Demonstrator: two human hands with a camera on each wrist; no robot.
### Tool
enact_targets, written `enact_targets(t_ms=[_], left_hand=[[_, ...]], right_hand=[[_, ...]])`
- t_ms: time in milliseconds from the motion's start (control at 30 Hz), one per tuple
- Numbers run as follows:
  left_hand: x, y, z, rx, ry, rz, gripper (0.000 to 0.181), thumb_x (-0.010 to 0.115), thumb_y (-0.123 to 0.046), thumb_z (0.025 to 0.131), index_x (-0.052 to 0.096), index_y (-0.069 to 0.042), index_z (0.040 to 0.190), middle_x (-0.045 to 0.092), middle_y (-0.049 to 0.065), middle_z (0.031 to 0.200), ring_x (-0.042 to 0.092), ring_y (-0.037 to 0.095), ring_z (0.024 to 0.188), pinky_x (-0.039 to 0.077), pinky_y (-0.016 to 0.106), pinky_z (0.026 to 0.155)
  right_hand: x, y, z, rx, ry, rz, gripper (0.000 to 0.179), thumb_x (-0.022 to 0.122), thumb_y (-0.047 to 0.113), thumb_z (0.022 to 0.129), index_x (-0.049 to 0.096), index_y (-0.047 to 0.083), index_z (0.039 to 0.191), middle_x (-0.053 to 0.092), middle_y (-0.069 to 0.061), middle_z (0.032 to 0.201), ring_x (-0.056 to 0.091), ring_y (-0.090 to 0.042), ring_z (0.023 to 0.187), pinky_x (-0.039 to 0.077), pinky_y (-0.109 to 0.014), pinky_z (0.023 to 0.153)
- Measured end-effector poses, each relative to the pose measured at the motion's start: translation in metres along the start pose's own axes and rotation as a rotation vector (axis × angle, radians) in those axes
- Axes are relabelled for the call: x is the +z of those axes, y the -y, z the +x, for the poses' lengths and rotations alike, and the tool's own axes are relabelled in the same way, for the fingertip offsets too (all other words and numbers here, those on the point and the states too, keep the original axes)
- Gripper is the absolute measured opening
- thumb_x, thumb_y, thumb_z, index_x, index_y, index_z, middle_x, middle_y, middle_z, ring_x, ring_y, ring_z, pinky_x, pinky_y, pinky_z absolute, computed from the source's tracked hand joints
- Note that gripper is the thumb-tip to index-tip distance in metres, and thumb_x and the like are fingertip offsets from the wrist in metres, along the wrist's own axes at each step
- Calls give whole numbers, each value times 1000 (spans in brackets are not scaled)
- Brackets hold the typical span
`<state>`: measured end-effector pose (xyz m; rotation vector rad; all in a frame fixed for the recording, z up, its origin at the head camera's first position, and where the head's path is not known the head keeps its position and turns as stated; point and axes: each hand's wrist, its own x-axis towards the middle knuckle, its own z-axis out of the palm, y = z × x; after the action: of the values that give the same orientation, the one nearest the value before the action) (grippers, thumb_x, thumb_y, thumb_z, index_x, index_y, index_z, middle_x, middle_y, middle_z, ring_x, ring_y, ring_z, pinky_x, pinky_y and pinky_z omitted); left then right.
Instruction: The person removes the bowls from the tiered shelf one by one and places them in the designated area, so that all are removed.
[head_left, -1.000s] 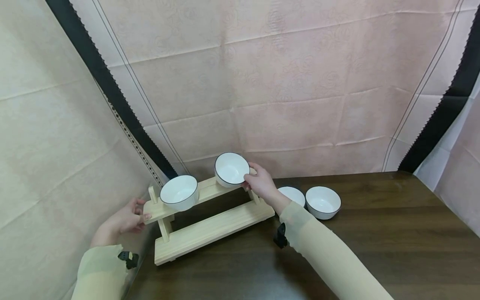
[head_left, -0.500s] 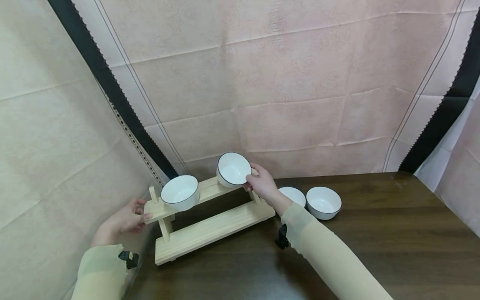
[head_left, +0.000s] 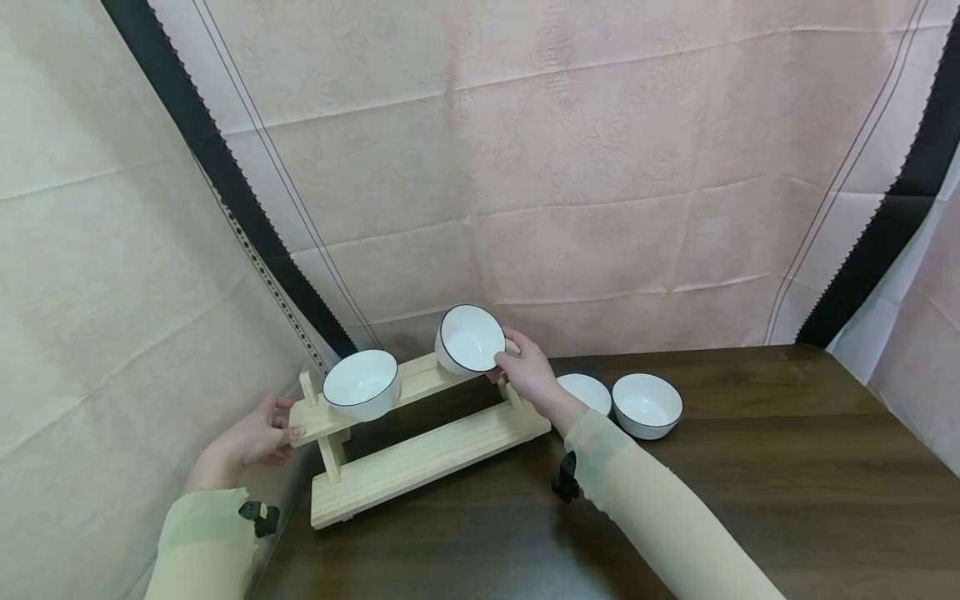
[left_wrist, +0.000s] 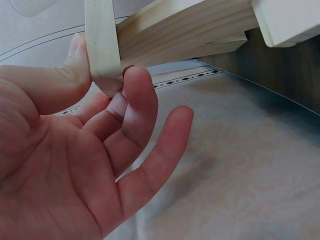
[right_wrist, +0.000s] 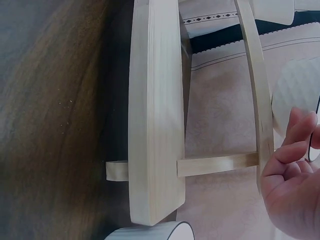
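Note:
A two-tier pale wooden rack (head_left: 427, 467) stands at the table's left side. My left hand (head_left: 251, 437) grips the left end of its upper board, thumb on one face and fingers curled beneath in the left wrist view. One white bowl (head_left: 362, 385) with a dark rim sits on the upper board near that end. Toward the board's right end, a second white bowl (head_left: 471, 338) is pinched at its side by my right hand (head_left: 528, 371). This bowl tilts slightly and is on or just above the board; I cannot tell which.
Two more white bowls, a partly covered one (head_left: 585, 392) and a fully visible one (head_left: 647, 405), stand on the dark wooden table (head_left: 750, 467) right of the rack. Behind rises a pale patterned cloth backdrop (head_left: 585, 183), with another cloth (head_left: 112, 292) close on the left.
The right hand and its bowl have shifted slightly to the right along the upper board. The left hand keeps its grip on the rack's end.

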<state>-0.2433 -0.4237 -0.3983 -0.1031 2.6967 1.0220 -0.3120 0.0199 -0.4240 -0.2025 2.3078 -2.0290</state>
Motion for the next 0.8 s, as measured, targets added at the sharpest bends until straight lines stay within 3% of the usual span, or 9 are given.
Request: enact_targets(t_ms=[133,333,533,800], left_hand=[[0,1,0,4,-1,-5,68,65,-16,110,18,10,152,61,26,113,70,25,91,67,52,85],[1,1,0,-2,-2,-36,67,63,-15,111,17,10,153,61,24,110,70,27,92,66,50,83],[3,2,0,-9,-13,-54,67,62,-13,111,17,9,154,62,21,107,69,25,89,65,48,80],[3,-1,-3,5,-14,-47,65,61,-13,111,17,10,154,63,21,107,67,24,88,65,47,80]], right_hand=[[0,1,-1,2,6,28,66,54,10,107,34,11,170,78,-23,112,67,-11,75,50,-19,66],[-1,-2,-5,36,-5,84,67,54,13,105,37,16,169,79,-13,98,65,-12,75,42,-22,64],[-2,-14,-12,62,-12,174,64,53,10,103,41,17,166,71,-6,106,63,-9,76,45,-21,69],[-22,-28,-32,109,-24,279,63,52,10,104,39,16,165,75,3,85,54,-5,69,43,-19,65]])
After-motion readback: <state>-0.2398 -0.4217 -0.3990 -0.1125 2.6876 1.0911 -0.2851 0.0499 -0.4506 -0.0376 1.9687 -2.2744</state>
